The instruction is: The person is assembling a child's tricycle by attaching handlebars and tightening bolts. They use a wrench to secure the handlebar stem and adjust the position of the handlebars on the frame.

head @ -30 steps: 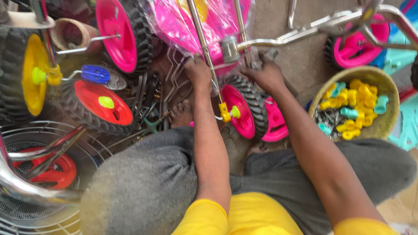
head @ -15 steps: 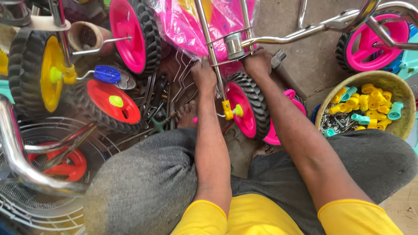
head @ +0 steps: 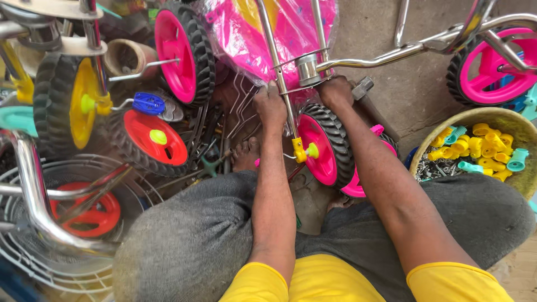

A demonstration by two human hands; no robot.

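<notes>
A person seated on the floor (head: 414, 95) works at a child's tricycle, seen from above over grey trousers and yellow sleeves. The left hand (head: 269, 106) is closed around a thin chrome rod (head: 278, 72) that runs down to a yellow axle cap (head: 306, 151) on a pink wheel with a black tyre (head: 327, 148). The right hand (head: 334, 92) grips the frame just below a chrome collar (head: 307, 70), where a chrome tube (head: 391, 54) branches toward the right edge. A pink plastic-wrapped seat (head: 291, 28) lies just beyond both hands. To the left, wheels crowd close: 1 pink (head: 179, 53), 1 yellow (head: 75, 103), 1 red with a yellow hub (head: 154, 137), beside a blue pedal (head: 148, 103) and a wire basket (head: 33, 263) at the lower left corner. Loose metal rods (head: 210, 134) fill the gap between them. At right, a woven basket (head: 503, 117) holds yellow and teal caps (head: 475, 145); bare concrete floor shows only above it.
</notes>
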